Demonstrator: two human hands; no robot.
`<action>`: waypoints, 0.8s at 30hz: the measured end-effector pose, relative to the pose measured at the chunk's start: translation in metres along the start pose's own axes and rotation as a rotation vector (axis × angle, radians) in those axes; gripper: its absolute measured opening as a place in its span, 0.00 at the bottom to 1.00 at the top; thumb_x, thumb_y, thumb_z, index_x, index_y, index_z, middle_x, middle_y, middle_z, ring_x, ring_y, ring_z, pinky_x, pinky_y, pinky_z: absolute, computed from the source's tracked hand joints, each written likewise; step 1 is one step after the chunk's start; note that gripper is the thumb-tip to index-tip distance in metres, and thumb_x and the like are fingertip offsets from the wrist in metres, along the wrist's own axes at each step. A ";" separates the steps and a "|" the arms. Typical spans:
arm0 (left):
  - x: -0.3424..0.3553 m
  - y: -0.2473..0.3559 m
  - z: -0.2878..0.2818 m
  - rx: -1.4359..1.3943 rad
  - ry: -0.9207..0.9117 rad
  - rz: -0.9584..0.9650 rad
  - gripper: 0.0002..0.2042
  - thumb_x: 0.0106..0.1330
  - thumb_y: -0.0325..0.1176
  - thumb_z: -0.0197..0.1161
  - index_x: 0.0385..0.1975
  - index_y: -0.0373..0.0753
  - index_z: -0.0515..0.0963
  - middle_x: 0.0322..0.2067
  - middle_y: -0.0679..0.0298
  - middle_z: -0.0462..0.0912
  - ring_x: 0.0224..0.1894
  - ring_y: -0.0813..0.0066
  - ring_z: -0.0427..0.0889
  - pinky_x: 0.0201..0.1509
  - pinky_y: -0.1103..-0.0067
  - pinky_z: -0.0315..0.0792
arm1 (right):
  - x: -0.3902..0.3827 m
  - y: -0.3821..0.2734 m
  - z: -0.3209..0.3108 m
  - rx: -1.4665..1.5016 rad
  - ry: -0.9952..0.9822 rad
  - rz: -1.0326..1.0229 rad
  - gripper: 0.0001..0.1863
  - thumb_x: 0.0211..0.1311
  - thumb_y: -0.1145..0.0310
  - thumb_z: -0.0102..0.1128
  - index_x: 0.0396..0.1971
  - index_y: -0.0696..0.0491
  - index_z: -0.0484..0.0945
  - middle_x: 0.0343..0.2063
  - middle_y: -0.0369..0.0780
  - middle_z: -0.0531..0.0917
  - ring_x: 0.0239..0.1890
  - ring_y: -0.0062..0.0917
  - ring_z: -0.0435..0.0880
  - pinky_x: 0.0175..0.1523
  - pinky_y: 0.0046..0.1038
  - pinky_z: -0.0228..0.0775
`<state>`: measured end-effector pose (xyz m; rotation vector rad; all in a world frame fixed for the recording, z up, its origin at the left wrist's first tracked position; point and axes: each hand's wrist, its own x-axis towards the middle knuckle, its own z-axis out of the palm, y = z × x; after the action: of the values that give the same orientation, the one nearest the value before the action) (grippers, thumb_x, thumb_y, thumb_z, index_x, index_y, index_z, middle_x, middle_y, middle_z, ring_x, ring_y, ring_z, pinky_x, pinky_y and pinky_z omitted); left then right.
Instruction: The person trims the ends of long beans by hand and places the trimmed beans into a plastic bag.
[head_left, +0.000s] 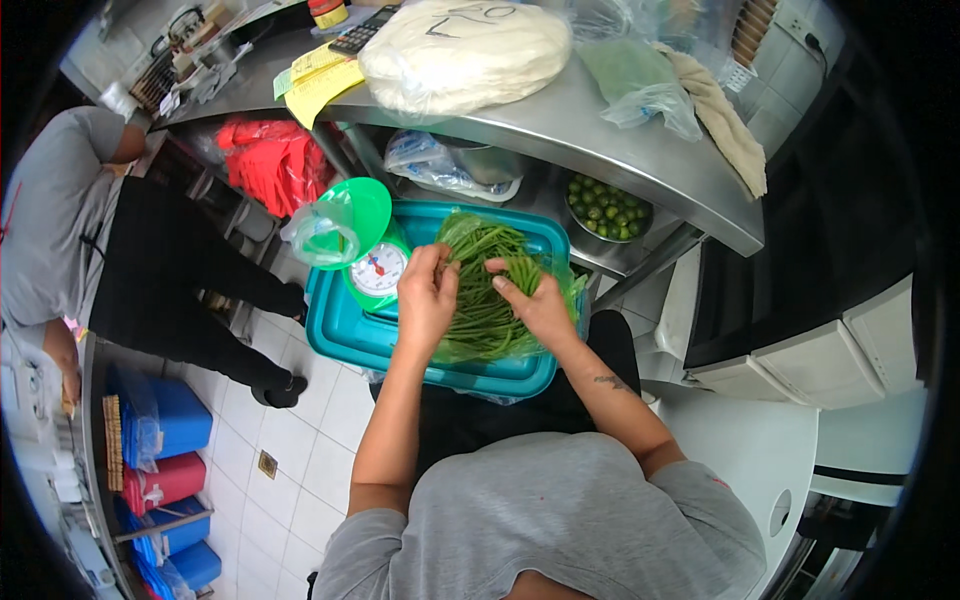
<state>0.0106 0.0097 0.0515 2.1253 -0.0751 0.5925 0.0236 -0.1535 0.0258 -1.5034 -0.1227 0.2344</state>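
A heap of long, thin green beans (480, 325) lies in a clear plastic bag on the teal lid or tray (335, 335) in front of me. Over the heap's left side, the fingertips of my left hand (428, 297) are pinched together; what they hold, if anything, is too small to make out. On the right, my right hand (543, 312) curls around a few beans, with its thumb and forefinger towards the left hand. Beside the left hand stands a green kitchen scale (377, 268) with a round white dial. A clear plastic bag (322, 232) rests on its pan.
A steel counter (640, 150) ahead carries a large bagged white mass (465, 55) and a cloth (715, 120). Below it sits a pot of small green fruits (608, 210). Another person (150, 240) stands at the left, near blue bins (175, 415). A white surface (730, 460) lies to my right.
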 end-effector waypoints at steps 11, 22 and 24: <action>0.002 0.007 -0.004 -0.628 -0.097 -0.357 0.06 0.60 0.23 0.56 0.37 0.34 0.72 0.26 0.69 0.74 0.24 0.86 0.71 0.25 0.87 0.67 | 0.010 -0.010 0.016 -0.099 -0.161 -0.079 0.15 0.58 0.69 0.58 0.45 0.58 0.76 0.39 0.39 0.81 0.42 0.20 0.77 0.50 0.24 0.67; -0.003 -0.031 0.011 0.249 -0.064 0.064 0.03 0.59 0.24 0.55 0.27 0.31 0.72 0.23 0.53 0.76 0.25 0.56 0.76 0.29 0.69 0.70 | 0.027 0.006 0.001 -0.704 -0.113 -0.156 0.22 0.52 0.58 0.64 0.41 0.59 0.77 0.31 0.49 0.82 0.36 0.37 0.81 0.44 0.33 0.70; -0.004 -0.031 0.013 0.223 -0.063 0.059 0.03 0.58 0.24 0.55 0.27 0.31 0.71 0.24 0.51 0.75 0.27 0.50 0.75 0.31 0.66 0.69 | 0.032 0.016 -0.006 -0.696 -0.209 -0.077 0.20 0.51 0.59 0.64 0.39 0.58 0.78 0.27 0.48 0.82 0.33 0.38 0.81 0.42 0.34 0.70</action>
<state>0.0204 0.0173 0.0204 2.3652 -0.1115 0.5919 0.0550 -0.1515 0.0079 -2.1563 -0.4659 0.3042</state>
